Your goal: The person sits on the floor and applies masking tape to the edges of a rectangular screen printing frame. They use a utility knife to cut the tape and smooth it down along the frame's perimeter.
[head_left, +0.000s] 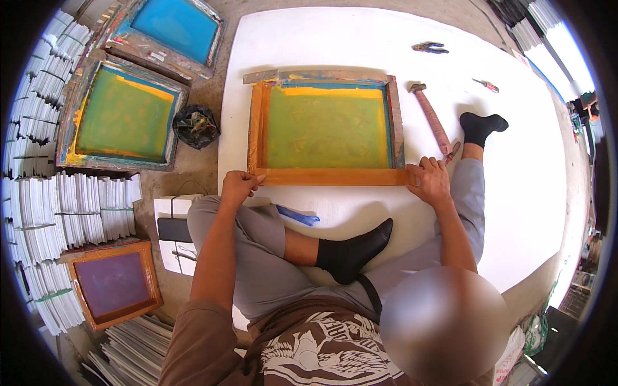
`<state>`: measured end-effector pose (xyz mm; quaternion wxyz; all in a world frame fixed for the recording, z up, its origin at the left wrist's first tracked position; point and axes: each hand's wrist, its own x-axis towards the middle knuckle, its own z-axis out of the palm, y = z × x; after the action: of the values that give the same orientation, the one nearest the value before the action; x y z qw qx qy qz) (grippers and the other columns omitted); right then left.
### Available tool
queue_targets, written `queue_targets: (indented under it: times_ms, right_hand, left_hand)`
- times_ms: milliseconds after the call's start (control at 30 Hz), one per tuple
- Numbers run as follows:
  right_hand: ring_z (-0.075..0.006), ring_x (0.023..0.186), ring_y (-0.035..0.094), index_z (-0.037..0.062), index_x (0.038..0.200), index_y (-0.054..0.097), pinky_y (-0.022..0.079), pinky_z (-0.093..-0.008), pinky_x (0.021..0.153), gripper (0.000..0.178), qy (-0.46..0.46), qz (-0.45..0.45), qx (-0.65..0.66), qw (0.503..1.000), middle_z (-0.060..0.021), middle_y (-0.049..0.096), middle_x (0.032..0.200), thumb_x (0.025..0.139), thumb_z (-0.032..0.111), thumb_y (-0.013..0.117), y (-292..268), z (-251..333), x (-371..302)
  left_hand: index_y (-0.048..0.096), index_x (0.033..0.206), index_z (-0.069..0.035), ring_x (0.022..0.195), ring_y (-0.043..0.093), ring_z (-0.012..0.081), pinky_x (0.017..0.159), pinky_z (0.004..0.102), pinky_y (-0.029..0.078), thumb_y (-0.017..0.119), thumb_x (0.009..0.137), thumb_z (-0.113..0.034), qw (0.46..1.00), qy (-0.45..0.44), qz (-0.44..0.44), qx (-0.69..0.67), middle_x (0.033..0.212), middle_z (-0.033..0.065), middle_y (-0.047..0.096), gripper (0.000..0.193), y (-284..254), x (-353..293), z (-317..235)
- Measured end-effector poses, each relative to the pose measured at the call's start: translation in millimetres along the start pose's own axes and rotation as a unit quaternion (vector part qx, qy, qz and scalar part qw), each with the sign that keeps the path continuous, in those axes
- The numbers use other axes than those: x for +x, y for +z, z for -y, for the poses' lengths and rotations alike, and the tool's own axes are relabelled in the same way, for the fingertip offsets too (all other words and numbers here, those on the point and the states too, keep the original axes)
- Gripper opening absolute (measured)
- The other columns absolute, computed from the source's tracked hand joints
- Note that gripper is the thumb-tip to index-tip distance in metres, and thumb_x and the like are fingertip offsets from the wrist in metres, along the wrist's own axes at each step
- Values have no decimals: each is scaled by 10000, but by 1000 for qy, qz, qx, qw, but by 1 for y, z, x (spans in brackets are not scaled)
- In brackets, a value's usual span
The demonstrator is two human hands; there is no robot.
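Observation:
In front of me lies a screen-printing frame (325, 177) with a yellow-green mesh, its near and left bars orange-brown, its far and right bars grey and paint-stained. My left hand (240, 186) is closed at its near left corner, thumb along the near bar. At the near right corner, my right hand (430, 182) has its fingers curled over the bar's end. A hammer (431, 119) with a worn pinkish handle rests to the right of the frame. Just beyond my right hand is a small red-handled tool (452, 152), partly hidden. A blue strip-like object (298, 215) lies near my folded leg.
Pliers (430, 47) and a screwdriver (486, 85) lie farther off on the white board (521, 193). Leftward are more printing frames (174, 122), a black bag (196, 126), a purple-mesh frame (156, 283) and stacked white sheets (96, 204). My outstretched foot (479, 128) is beside the hammer.

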<state>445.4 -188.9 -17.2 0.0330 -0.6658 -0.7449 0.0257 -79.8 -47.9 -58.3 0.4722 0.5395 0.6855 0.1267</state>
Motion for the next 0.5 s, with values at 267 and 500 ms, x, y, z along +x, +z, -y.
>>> queue_targets:
  times_ms: [267,500]
  right_hand:
    - [-243,963,594,209,1117,761,466,-425,869,471,6,-10,-12,1000,-34,591,931,669,295,877,0,-4,-5]
    - [-293,1188,548,215,1215,715,414,-482,1045,469,23,48,-66,996,-87,613,1171,766,299,822,8,8,-1]
  left_hand:
    - [783,811,49,529,645,138,513,288,528,868,871,-370,1000,17,13,5,665,88,709,432,1,3,4]
    - [793,810,23,513,640,140,514,299,524,864,865,-402,996,21,-24,77,636,79,695,435,4,-2,-5]
